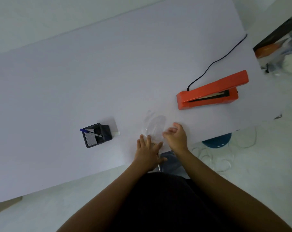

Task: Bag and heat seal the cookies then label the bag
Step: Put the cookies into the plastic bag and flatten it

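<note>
Clear bag [154, 126] under both hands [162, 144]

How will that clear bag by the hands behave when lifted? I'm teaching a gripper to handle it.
The clear bag looks thin and wrinkled, so probably floppy and very light. Its glossy film may slip under the left hand.

Two bare forearms, no sleeves; left hand [148, 154], right hand [176, 137], dark black top below.

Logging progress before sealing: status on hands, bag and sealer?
Left hand flat on clear bag; right hand open beside it. Orange sealer open, empty. Nothing between bag and sealer.
</note>
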Available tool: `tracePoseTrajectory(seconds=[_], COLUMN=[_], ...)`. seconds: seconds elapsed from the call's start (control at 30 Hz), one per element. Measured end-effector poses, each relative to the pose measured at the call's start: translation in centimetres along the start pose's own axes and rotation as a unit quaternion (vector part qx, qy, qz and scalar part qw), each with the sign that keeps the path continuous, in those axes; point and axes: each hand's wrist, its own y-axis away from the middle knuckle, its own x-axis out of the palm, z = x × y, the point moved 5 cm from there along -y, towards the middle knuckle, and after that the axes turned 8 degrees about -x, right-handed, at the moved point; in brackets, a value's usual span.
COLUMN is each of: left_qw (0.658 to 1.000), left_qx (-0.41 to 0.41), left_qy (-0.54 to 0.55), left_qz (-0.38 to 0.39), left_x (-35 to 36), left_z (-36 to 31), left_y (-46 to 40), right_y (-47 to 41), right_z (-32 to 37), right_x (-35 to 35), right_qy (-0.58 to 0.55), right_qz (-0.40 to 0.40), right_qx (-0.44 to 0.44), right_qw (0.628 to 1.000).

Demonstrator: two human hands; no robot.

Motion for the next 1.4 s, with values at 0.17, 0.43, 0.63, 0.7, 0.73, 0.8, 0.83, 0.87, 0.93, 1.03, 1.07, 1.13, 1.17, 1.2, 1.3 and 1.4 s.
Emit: tracePoseTrajectory(seconds=[0.17, 0.43, 0.63, 0.7, 0.73, 0.8, 0.83, 0.87, 0.93, 1.03, 1.07, 1.13, 1.17, 1.2, 1.3, 1.4], left_qw=[1.000, 1.000, 0.968, 0.942, 0.925, 0.891, 0.880, 0.873, 0.863, 0.844, 0.837, 0.825, 0.819, 0.811, 0.792, 0.786], left_qx=[0.003, 0.018, 0.027, 0.003, -0.005, -0.002, 0.011, 0.027, 0.066, 0.134, 0.152, 0.177, 0.186, 0.193, 0.200, 0.187], left_qy=[0.001, 0.000, 0.219, 0.290, 0.334, 0.415, 0.439, 0.453, 0.478, 0.507, 0.514, 0.522, 0.529, 0.540, 0.569, 0.583], left_qz=[-0.002, -0.006, -0.119, -0.168, -0.179, -0.184, -0.183, -0.178, -0.149, -0.111, -0.109, -0.121, -0.123, -0.117, -0.096, -0.086], left_x=[0.3, -0.3, -2.3, -3.1, -3.6, -4.8, -5.7, -6.6, -8.3, -10.8, -11.5, -12.7, -13.2, -13.5, -14.2, -14.3], left_z=[-0.1, 0.2, 4.1, 6.8, 8.0, 9.8, 10.3, 10.5, 10.2, 8.6, 7.9, 6.8, 6.2, 5.7, 4.0, 2.3], left_y=[-0.2, 0.0, 0.3, 0.9, 1.2, 1.6, 1.6, 1.6, 1.3, 1.3, 1.2, 1.1, 1.1, 1.1, 1.0, 0.6], right_y=[-0.3, 0.0, 1.9, 2.5, 2.8, 3.3, 3.5, 3.8, 4.4, 5.3, 5.6, 6.2, 6.4, 6.4, 5.8, 4.7], right_z=[1.0, 1.3, 1.9, 2.8, 3.3, 4.1, 4.5, 4.9, 5.7, 7.0, 7.5, 8.6, 9.0, 9.4, 9.6, 9.2], right_x=[2.8, 2.4, 1.6, 1.1, 0.8, 0.4, 0.2, -0.1, -0.5, -1.2, -1.6, -2.5, -3.1, -3.8, -5.8, -7.4], right_qy=[-0.040, 0.029, -0.013, -0.012, -0.008, -0.004, -0.006, -0.010, -0.016, -0.013, -0.014, -0.020, -0.022, -0.025, -0.017, 0.000], right_qz=[0.069, 0.071, 0.074, 0.078, 0.083, 0.086, 0.085, 0.083, 0.085, 0.090, 0.092, 0.093, 0.091, 0.090, 0.085, 0.083], right_qx=[0.074, -0.019, -0.036, -0.047, -0.052, -0.063, -0.071, -0.079, -0.092, -0.117, -0.125, -0.136, -0.139, -0.142, -0.143, -0.147], right_qw=[0.994, 0.997, 0.997, 0.996, 0.995, 0.994, 0.994, 0.993, 0.992, 0.989, 0.988, 0.986, 0.986, 0.986, 0.986, 0.986])
